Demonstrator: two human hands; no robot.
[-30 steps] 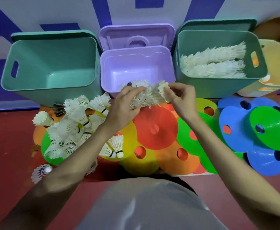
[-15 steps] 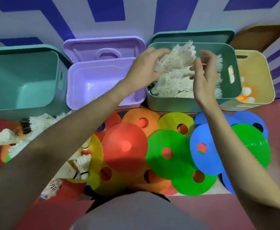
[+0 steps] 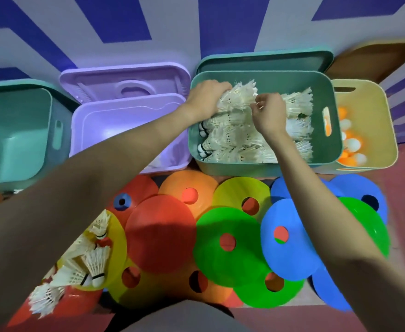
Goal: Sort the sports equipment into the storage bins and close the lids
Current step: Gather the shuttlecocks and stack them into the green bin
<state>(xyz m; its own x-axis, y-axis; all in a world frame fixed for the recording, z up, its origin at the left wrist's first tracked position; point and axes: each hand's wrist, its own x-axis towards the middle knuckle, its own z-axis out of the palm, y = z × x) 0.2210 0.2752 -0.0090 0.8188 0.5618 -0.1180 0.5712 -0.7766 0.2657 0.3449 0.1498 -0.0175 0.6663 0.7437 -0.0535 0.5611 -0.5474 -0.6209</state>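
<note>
Both hands are inside the right green bin (image 3: 263,167), which holds rows of stacked white shuttlecocks (image 3: 235,137). My left hand (image 3: 206,98) grips one end of a stack of shuttlecocks (image 3: 241,97) near the bin's back left. My right hand (image 3: 268,113) pinches the other end of that stack with curled fingers. More loose shuttlecocks (image 3: 89,262) lie at the lower left on a yellow disc cone (image 3: 117,238). Red (image 3: 160,236), green (image 3: 230,245), blue (image 3: 290,238) and orange (image 3: 188,185) disc cones overlap on the red floor in front of the bins.
An empty green bin (image 3: 17,140) stands at the left, then a purple bin (image 3: 115,125) with its lid (image 3: 124,82) propped behind. A yellow bin (image 3: 364,125) at the right holds orange and white balls (image 3: 351,144). Lids lean against the striped wall.
Both hands carried the stack of shuttlecocks from above the cones to the right green bin and lowered it in. My view shifted right and closer.
</note>
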